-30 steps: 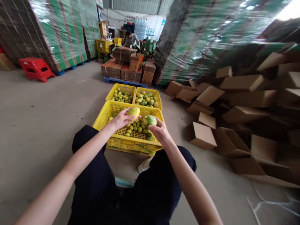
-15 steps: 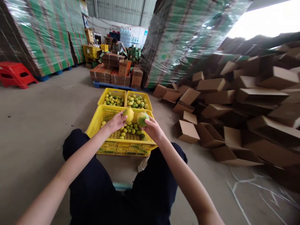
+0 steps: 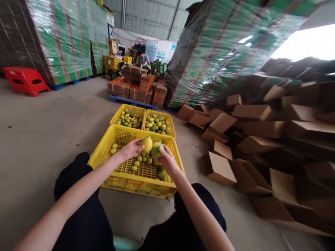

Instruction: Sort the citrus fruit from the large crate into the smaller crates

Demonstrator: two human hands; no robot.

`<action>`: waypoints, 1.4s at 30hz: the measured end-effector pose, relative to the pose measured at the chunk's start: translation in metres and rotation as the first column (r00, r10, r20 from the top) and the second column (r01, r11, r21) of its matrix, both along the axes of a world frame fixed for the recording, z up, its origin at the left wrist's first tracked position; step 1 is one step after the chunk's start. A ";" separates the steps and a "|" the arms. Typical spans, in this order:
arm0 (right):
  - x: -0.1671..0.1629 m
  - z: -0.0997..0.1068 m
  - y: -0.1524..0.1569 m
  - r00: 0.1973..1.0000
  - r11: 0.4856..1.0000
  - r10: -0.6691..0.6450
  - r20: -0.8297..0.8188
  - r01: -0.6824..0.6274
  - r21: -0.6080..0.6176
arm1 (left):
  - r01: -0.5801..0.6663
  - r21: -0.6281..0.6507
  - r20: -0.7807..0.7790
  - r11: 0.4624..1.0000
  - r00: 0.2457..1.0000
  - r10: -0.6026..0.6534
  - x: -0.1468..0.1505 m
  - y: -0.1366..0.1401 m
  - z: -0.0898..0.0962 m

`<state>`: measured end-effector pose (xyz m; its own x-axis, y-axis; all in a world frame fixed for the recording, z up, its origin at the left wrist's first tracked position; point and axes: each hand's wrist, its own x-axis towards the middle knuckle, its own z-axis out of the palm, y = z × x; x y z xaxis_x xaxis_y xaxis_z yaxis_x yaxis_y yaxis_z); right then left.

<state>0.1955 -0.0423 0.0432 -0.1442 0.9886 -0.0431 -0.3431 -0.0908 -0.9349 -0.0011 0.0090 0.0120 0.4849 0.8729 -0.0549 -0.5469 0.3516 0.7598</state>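
Observation:
In my left hand [image 3: 130,150] is a yellow lemon [image 3: 147,143], its pointed end up, the fingers closed around its left side. A greener lemon [image 3: 156,150] is gripped by my right hand [image 3: 168,158], close beside the first. Both fruits are held above a large yellow plastic crate [image 3: 104,153] with slatted walls. Inside that crate, a few yellow lemons [image 3: 113,148] lie at the left, and several greenish ones [image 3: 146,159] are spread over the middle and right of the bottom, partly hidden by my hands.
Two smaller yellow crates [image 3: 115,115] of mixed lemons stand behind. Open cardboard boxes [image 3: 222,169] are heaped at right. A red stool [image 3: 26,80] stands left. Wrapped stacks [image 3: 70,38] rise on both sides. Flattened cartons [image 3: 120,87] lie on a blue pallet; a person [image 3: 142,59] is behind.
My view has shifted, so the crates appear lower and larger. My hands have brought the two lemons nearer together, and the yellow one now points upward. Both stay held.

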 end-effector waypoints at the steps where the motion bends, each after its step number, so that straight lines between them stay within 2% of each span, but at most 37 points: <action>1: 0.001 -0.006 0.005 1.000 1.000 0.027 -0.002 -0.027 -0.016 | -0.005 -0.012 -0.005 1.000 1.000 0.005 0.001 0.005 -0.006; 3: 0.004 -0.018 0.016 0.998 0.997 0.056 -0.016 -0.057 -0.054 | -0.003 -0.037 -0.026 0.999 1.000 0.002 0.002 0.014 -0.016; 6: 0.007 -0.033 0.033 1.000 0.997 0.008 -0.008 -0.009 -0.070 | 0.005 -0.068 -0.076 0.998 0.997 -0.010 0.004 0.024 -0.025; 9: 0.008 -0.043 0.046 0.999 0.999 -0.029 -0.017 0.028 -0.041 | -0.035 -0.055 -0.130 0.998 0.991 0.028 0.005 0.027 -0.027; 11: 0.007 -0.046 0.049 0.999 1.000 -0.006 -0.033 0.006 -0.022 | -0.076 -0.032 -0.169 0.997 0.983 0.070 0.002 0.024 -0.026; 16: 0.006 -0.045 0.041 1.000 0.999 0.027 0.014 -0.028 0.019 | -0.142 0.016 -0.252 0.990 0.957 0.141 -0.010 0.011 -0.019; 19: 0.007 -0.048 0.035 0.999 0.999 -0.029 0.021 0.028 0.035 | -0.103 0.061 -0.283 0.993 0.952 0.116 -0.012 0.007 -0.014; 27: 0.004 -0.055 0.029 0.994 0.990 -0.100 0.040 0.096 0.099 | -0.059 0.053 -0.275 0.997 0.959 0.071 -0.013 0.005 -0.010; 35: 0.004 -0.059 0.030 0.993 0.993 -0.104 0.056 0.100 0.065 | -0.132 -0.186 -0.143 0.974 0.984 0.106 -0.011 0.004 -0.017; 42: -0.004 -0.068 0.029 0.996 0.987 -0.069 -0.051 0.061 -0.151 | -0.128 -0.301 -0.183 0.945 0.980 0.075 -0.006 0.005 -0.024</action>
